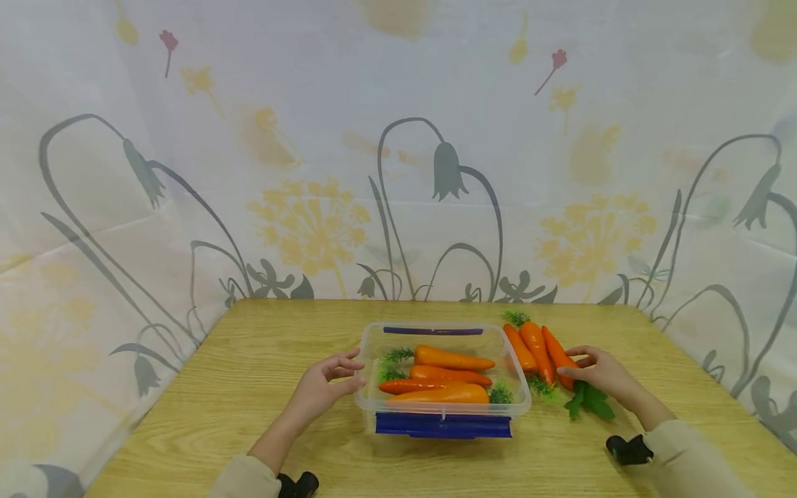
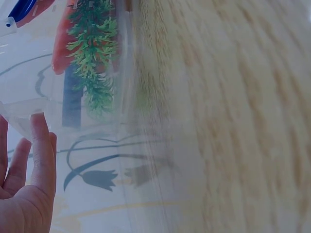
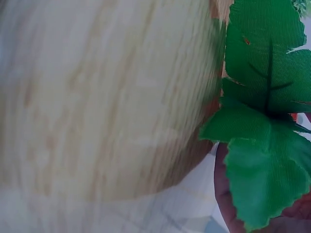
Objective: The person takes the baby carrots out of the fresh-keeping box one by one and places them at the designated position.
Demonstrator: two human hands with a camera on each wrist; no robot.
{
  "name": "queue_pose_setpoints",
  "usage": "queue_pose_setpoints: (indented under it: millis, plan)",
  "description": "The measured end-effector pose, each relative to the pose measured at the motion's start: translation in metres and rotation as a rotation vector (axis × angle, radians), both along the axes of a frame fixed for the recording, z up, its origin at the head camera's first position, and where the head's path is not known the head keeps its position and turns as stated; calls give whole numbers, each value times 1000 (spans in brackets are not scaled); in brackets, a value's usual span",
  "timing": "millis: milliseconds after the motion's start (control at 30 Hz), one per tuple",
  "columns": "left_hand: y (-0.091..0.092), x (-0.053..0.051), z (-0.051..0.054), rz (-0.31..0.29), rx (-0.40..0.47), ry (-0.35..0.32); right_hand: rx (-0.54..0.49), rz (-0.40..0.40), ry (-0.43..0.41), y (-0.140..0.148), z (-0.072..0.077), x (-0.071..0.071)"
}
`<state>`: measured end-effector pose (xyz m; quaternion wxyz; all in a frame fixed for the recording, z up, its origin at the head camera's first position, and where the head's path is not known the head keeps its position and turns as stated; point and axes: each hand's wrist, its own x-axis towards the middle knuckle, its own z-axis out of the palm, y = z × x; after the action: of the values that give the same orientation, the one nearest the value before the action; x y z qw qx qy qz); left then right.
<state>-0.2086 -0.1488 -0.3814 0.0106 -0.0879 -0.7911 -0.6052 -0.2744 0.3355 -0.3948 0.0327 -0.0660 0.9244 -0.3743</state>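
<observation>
A clear plastic box [image 1: 443,409] with blue clips holds several orange carrots [image 1: 453,358] with green tops, lying crosswise. My left hand [image 1: 320,387] is at the box's left rim, its fingers loosely bent and touching or very near the edge; the left wrist view shows this hand [image 2: 34,184] by the clear rim. Right of the box, my right hand [image 1: 594,373] pinches the leafy end of a carrot [image 1: 556,353]. Broad green leaves [image 3: 267,136] cover much of that hand in the right wrist view.
Two more carrots [image 1: 537,346] lie on the table just right of the box, beside the one in my right hand. The wooden table [image 1: 249,360] ends at a patterned cloth [image 1: 423,228] behind. Black wrist devices sit at both sleeves.
</observation>
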Motion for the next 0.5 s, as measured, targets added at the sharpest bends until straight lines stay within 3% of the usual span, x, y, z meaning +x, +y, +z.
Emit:
queue_pose_setpoints:
  millis: [500]
  plan:
    - [1, -1, -1, 12, -1, -7, -75, 57, 51, 0, 23, 2]
